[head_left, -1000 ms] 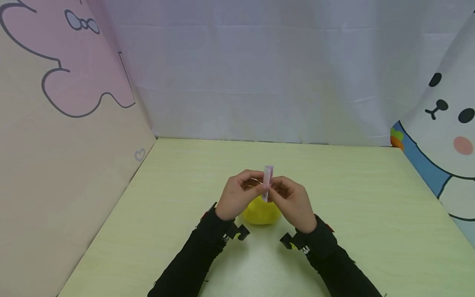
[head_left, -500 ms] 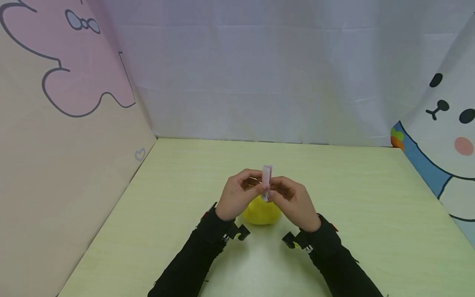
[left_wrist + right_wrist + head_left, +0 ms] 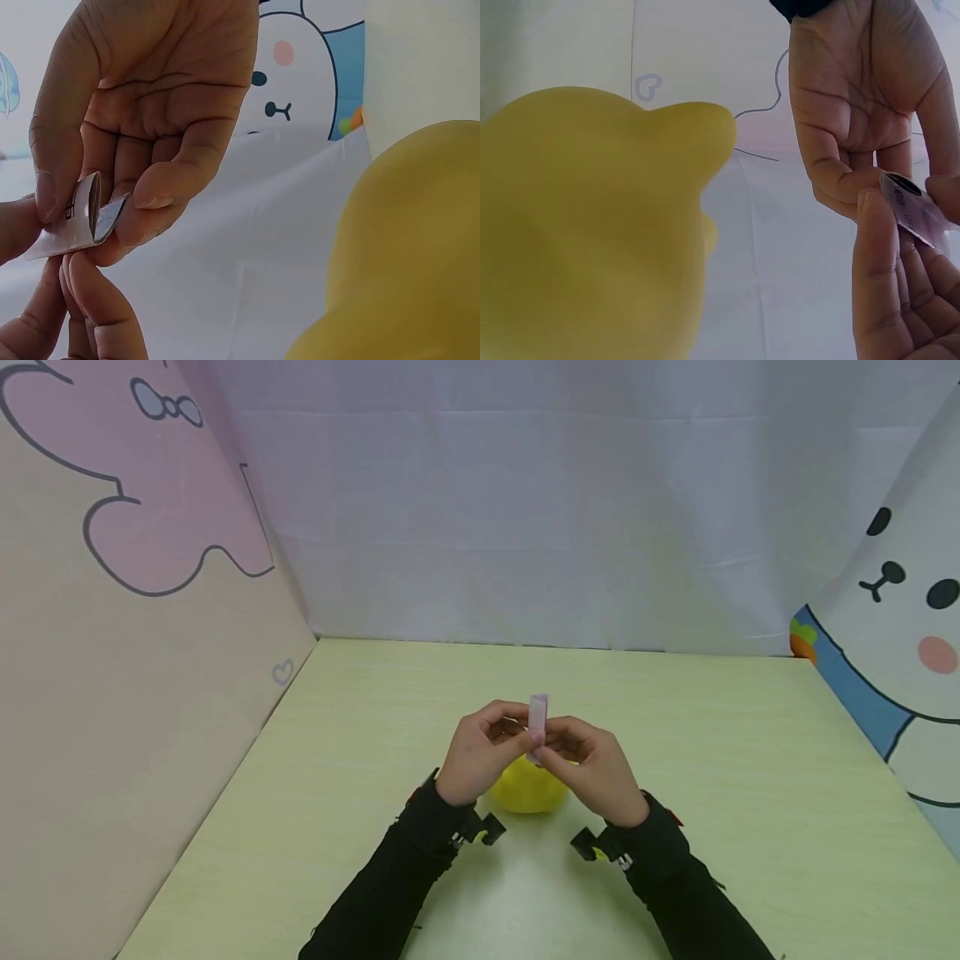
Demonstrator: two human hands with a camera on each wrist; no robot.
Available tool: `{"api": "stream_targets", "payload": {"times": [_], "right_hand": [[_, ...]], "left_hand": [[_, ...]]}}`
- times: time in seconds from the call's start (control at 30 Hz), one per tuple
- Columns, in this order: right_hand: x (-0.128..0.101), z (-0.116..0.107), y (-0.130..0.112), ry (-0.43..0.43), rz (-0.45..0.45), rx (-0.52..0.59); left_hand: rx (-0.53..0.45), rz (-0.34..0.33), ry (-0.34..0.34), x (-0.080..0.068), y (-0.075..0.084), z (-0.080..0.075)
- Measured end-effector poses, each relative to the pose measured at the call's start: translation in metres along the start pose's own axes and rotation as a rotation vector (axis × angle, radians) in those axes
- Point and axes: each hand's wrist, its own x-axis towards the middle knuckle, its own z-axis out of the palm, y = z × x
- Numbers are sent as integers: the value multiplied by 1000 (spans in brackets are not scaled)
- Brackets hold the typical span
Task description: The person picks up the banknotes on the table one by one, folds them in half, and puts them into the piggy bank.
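Observation:
Both hands pinch a small folded slip of pinkish-white paper (image 3: 537, 714), held upright over the table. My left hand (image 3: 477, 752) grips it from the left between thumb and fingers. My right hand (image 3: 596, 772) holds its lower part from the right. In the left wrist view the folded slip (image 3: 79, 217) bears dark print and its fold gapes at one end. Directly below the hands stands a smooth, rounded yellow object (image 3: 525, 789), partly hidden by them. In the right wrist view this yellow object (image 3: 592, 225) has a short blunt knob on one side.
The pale wooden table (image 3: 750, 777) reaches back to a white cloth wall (image 3: 525, 527). A cream and pink printed panel (image 3: 150, 693) borders it at the left, and a rabbit print panel (image 3: 922, 693) at the right. Small black devices sit on both wrists.
The slip turns slightly and shifts a little to the left. My right thumb moves a little lower on it, and the right wrist sits slightly further right. The yellow object stays put.

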Motion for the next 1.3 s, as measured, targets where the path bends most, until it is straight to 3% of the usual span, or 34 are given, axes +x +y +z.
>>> {"api": "stream_targets", "payload": {"times": [0.7, 1.3], "right_hand": [[0, 1, -1, -47, 15, 50], [-1, 5, 0, -57, 44, 60]], "left_hand": [[-60, 32, 38, -1, 3, -5], [-41, -3, 76, 0, 3, -2]]}}
